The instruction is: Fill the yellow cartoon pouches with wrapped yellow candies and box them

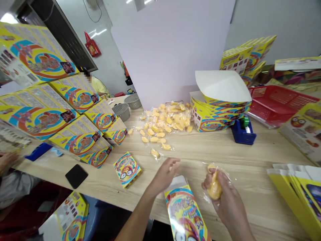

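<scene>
My right hand (225, 197) is closed around a yellow toy in a clear plastic bag (214, 187), held just above the table. My left hand (164, 174) grips the open top flap of a colourful yellow carton (184, 214) that stands tilted at the near table edge. A pile of more bagged yellow toys (164, 125) lies further back in the middle of the wooden table (205, 150). One closed small carton (127, 169) lies flat to the left of my left hand.
Stacks of large printed boxes (50, 113) fill the left side. Flat cartons (219, 113), a blue tape dispenser (242, 132) and a red basket (278, 103) sit at the back right. A black phone (76, 175) lies near left; another person's hand (6, 160) shows at far left.
</scene>
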`<state>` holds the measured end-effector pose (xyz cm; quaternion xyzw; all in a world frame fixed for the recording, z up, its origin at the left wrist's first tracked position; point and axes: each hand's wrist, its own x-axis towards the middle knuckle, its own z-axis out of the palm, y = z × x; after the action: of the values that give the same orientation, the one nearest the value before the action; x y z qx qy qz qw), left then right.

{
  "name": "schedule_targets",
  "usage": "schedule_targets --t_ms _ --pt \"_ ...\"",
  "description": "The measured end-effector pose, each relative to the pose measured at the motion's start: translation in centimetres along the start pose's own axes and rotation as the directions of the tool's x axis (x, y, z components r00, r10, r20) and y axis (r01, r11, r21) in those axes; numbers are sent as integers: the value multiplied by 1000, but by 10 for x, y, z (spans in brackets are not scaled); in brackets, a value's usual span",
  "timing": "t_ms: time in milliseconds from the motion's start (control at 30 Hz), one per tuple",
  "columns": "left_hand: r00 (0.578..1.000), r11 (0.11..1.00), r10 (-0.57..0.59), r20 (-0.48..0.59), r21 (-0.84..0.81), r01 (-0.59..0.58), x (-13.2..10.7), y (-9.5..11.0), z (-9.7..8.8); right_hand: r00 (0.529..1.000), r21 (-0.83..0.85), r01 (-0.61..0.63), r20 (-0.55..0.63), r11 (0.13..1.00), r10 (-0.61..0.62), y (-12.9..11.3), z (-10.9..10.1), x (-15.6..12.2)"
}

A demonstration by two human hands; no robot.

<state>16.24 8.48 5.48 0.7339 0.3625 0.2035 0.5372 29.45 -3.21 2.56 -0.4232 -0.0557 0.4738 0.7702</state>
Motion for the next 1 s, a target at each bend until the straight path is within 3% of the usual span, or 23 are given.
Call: schedule_targets --t_ms 67,200,267,400,533,633,767,867,933,1000 --pt "1000 1000 3 -21 -28 -4 11 1 1 997 15 -65 38 998 64 -2 -1 -2" --pt "972 978 17 234 -204 32 3 10 22 976 -46 -200 81 979 203 10 5 -9" --pt "952 968 17 305 -243 61 -7 16 30 965 -94 -227 113 969 237 18 9 -8" --pt "975 985 22 222 -174 17 -16 27 18 924 -249 -257 218 934 313 24 24 8" --pt "996 998 62 64 -26 -60 -9 26 -15 870 -391 -222 334 893 363 31 57 41" --pt "993 996 57 -102 77 -49 4 15 -34 827 -523 -79 441 849 349 42 79 79" --pt "961 998 -67 -270 4 70 38 -9 -64 872 -582 268 486 768 65 65 81 139" --pt "930 981 -181 -320 -125 148 77 -19 -110 902 -617 355 423 702 -84 87 65 171" --pt "888 962 -232 -398 -230 149 108 -16 -153 864 -666 475 475 575 -164 105 53 183" --pt "823 940 -246 -512 -335 73 141 -6 -198 761 -690 648 588 321 -273 124 43 189"
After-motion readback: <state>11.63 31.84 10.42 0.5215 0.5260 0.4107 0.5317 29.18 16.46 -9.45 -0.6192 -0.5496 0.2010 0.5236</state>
